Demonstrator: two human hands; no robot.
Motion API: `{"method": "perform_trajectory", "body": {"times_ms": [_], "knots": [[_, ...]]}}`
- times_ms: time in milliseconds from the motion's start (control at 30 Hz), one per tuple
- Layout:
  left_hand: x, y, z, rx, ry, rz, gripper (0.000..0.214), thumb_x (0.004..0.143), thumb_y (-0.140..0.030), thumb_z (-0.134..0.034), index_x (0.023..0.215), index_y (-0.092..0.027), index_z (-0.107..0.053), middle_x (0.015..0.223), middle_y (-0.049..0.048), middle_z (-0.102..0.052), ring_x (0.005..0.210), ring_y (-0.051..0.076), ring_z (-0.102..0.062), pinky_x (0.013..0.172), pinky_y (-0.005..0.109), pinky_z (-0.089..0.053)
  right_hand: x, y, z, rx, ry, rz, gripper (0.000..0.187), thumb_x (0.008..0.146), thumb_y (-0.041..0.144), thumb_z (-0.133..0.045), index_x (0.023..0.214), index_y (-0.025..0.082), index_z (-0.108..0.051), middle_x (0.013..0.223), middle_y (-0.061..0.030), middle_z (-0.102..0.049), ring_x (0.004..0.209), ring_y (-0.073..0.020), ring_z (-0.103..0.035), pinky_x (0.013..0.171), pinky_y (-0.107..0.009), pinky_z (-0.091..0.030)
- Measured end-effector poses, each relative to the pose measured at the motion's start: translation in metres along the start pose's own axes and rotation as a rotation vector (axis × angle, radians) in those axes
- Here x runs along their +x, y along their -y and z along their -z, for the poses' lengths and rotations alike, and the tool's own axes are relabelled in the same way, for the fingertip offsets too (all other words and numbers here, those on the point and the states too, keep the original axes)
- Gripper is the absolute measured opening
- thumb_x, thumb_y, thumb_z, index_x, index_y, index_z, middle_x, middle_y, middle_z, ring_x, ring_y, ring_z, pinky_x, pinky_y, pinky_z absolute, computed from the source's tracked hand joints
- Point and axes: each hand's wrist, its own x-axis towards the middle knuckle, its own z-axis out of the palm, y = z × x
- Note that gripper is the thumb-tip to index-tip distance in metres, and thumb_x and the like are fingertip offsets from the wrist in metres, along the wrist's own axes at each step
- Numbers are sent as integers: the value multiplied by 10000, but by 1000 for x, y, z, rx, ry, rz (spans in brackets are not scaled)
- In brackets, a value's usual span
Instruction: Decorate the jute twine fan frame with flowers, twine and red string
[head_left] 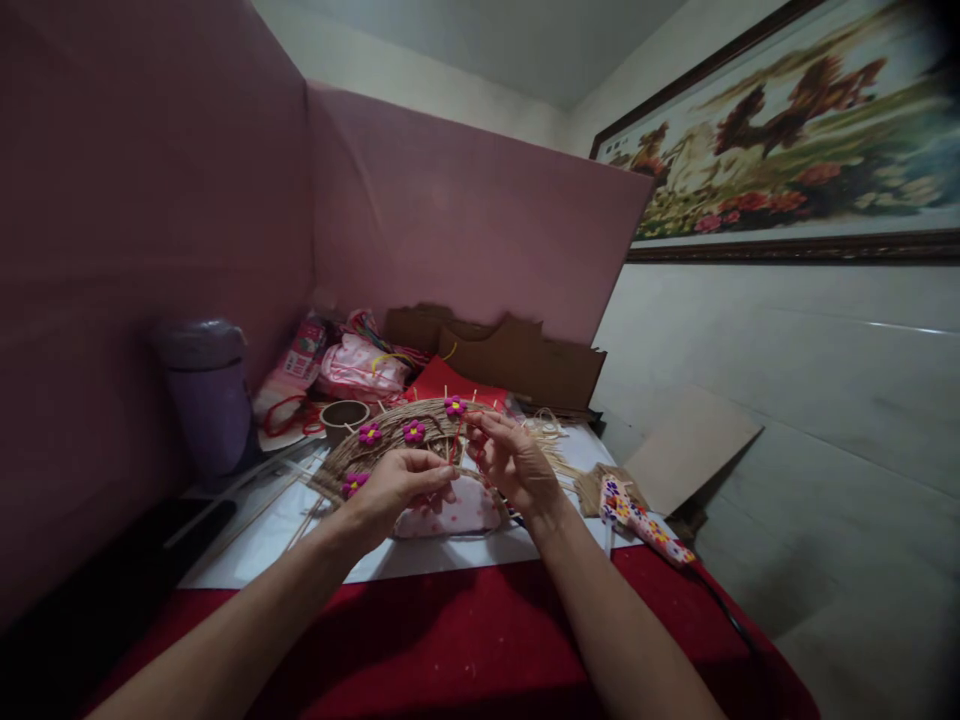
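A thin red cord (456, 438) runs between my two hands. My left hand (409, 487) pinches its lower part between thumb and forefinger. Higher up, my right hand (514, 458) is closed on the cord with its fingertips. Just behind them stands an arched piece wound in brown twine (349, 455), with short pale sticks poking from its rim. Several purple flowers with yellow centres, such as this flower (413, 431), sit on the arch. Below my hands, pink-dotted white fabric (450, 515) fills its lower middle; my hands hide part of the arch.
A flower-patterned glue gun (645, 525) with a black cable lies at the right. Lidded purple cup (210, 400) and a roll (345, 415) stand left. Torn cardboard (517, 365) leans at the back. White sheet (247, 555) covers part of the red cloth (450, 640).
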Motion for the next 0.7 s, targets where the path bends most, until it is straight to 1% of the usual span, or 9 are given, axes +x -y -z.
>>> {"method": "perform_trajectory", "body": {"times_ms": [67, 133, 200, 267, 333, 400, 467, 533, 700], "knots": [[0, 3, -4, 12, -57, -34, 284, 692, -377, -727, 722, -102, -662, 545, 21, -600, 451, 64, -474, 445, 184, -303, -2, 0, -2, -45, 11, 24, 125, 644, 184, -771, 754, 182, -712, 778, 5, -693, 654, -76, -570, 598, -182, -453], [-1, 3, -10, -63, -93, -52, 280, 687, -371, -732, 746, -115, -634, 563, 23, -608, 485, 78, -517, 454, 174, -332, -5, -1, -5, -106, 53, 48, 127, 641, 200, -782, 749, 179, -718, 754, 2, -693, 643, -83, -582, 603, -193, -469], [-4, 1, -16, -202, -52, -44, 267, 697, -363, -718, 736, -147, -566, 574, 27, -618, 496, 100, -549, 434, 172, -344, -7, -2, -7, -155, 95, 58, 136, 653, 229, -781, 763, 173, -723, 733, -5, -694, 629, -93, -592, 601, -210, -488], [-7, 0, -21, -329, 31, -24, 248, 719, -334, -694, 745, -174, -507, 609, 29, -631, 487, 118, -567, 392, 171, -326, -9, -2, -8, -178, 120, 36, 150, 673, 260, -768, 788, 174, -723, 754, -17, -705, 647, -111, -612, 604, -233, -509], [-8, 0, -24, -407, 88, -17, 214, 741, -288, -669, 773, -178, -488, 714, 44, -658, 506, 124, -592, 381, 171, -333, -9, -2, -8, -178, 122, 44, 139, 686, 263, -758, 791, 181, -719, 798, -23, -716, 677, -120, -626, 623, -243, -523], [-8, 3, -24, -442, 115, -27, 175, 764, -247, -642, 787, -170, -486, 781, 59, -663, 553, 129, -619, 423, 183, -386, -8, -1, -6, -156, 115, 88, 121, 678, 243, -759, 776, 186, -717, 829, -21, -719, 716, -120, -632, 676, -239, -529], [-7, 6, -23, -451, 135, -29, 155, 783, -231, -622, 780, -167, -480, 729, 51, -647, 545, 123, -609, 462, 197, -417, -5, 0, -2, -125, 100, 141, 121, 659, 225, -767, 762, 185, -717, 839, -15, -715, 738, -111, -629, 715, -219, -522], [-5, 9, -21, -441, 139, -12, 163, 788, -235, -624, 769, -169, -477, 658, 25, -614, 505, 102, -568, 459, 194, -400, -2, 2, 2, -104, 91, 151, 124, 662, 231, -766, 763, 180, -717, 836, -11, -706, 736, -104, -619, 705, -207, -515], [-5, 12, -18, -383, 130, 22, 205, 756, -291, -674, 753, -156, -519, 525, -38, -498, 432, 49, -412, 423, 166, -285, 2, 5, 8, -124, 25, 168, 121, 647, 227, -789, 708, 176, -698, 718, 18, -661, 612, -66, -534, 581, -172, -458]]}}
